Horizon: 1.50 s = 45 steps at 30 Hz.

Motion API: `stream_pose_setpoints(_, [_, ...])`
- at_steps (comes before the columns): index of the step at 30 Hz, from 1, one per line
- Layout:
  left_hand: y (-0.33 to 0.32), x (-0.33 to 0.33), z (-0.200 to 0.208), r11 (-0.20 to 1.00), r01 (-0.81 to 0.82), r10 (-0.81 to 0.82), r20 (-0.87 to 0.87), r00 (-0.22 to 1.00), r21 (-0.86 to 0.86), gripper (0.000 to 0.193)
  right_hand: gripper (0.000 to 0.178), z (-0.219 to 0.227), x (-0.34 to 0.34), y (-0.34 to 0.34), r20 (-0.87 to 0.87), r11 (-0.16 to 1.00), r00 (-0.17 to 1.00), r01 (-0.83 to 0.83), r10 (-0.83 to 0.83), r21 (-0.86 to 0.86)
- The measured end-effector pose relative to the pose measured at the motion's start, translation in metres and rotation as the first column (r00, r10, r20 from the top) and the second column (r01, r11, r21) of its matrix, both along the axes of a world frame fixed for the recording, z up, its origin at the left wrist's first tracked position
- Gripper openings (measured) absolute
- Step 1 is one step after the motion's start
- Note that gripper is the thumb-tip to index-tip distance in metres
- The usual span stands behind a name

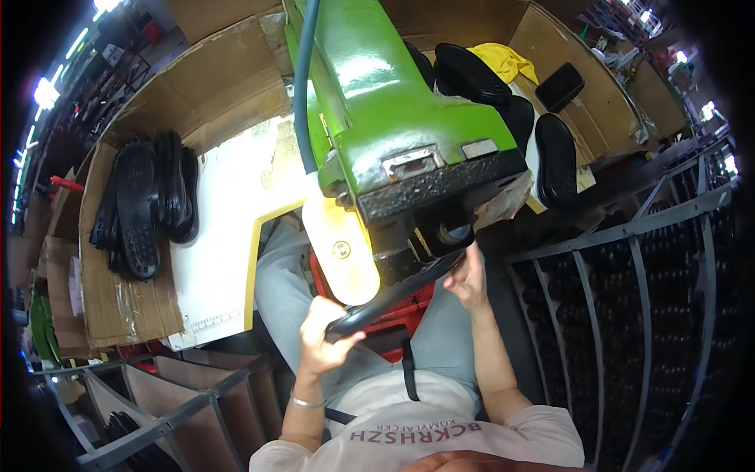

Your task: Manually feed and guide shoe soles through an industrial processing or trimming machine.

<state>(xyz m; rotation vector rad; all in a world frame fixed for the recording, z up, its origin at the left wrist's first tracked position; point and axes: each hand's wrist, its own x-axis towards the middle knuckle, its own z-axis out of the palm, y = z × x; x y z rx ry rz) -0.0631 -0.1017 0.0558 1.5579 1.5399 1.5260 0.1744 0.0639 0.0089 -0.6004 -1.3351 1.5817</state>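
Note:
A black shoe sole [373, 311] slants beneath the head of a green machine [425, 130]. At its near left end my left hand [321, 340] is closed around it, the thumb stretched along the near side. My right hand [469, 282] grips the far right end, close under the machine head; some of its fingers are hidden. The middle of the sole lies partly in shadow below the machine's dark working parts. A pale yellow rounded plate [340, 252] hangs from the machine just above the sole, beside my left hand.
A stack of black soles [138, 208] stands at left by a cardboard wall [134, 307] on the white tabletop [212, 228]. More soles [555, 161] and a yellow cloth [505, 61] lie at right. Metal racks [629, 228] flank me; a red stool [401, 322] shows below.

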Motion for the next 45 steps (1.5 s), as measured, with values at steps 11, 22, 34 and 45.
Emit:
stream_pose_setpoints(11, [0.057,-0.021,0.013,0.988,-0.032,0.015,0.119,0.993,0.149,0.033,0.089,0.031,-0.019,0.032,0.009,0.923,0.94,0.333,-0.342,0.194])
stream_pose_setpoints(22, [0.004,-0.088,-0.025,0.977,-0.152,0.102,0.291,0.951,0.153,0.049,0.077,0.022,-0.081,-0.012,0.014,0.936,0.959,0.274,-0.284,0.222])
stream_pose_setpoints(34, [0.067,-0.002,-0.012,0.972,-0.233,0.234,-0.209,0.949,0.03,0.022,0.064,0.048,-0.097,-0.023,0.048,0.482,0.796,0.316,-0.604,0.817])
stream_pose_setpoints(45, [0.088,0.057,-0.081,0.973,-0.232,0.196,0.498,0.845,0.012,0.034,0.045,-0.087,-0.072,-0.018,-0.058,0.945,0.998,0.012,-0.032,-0.326])
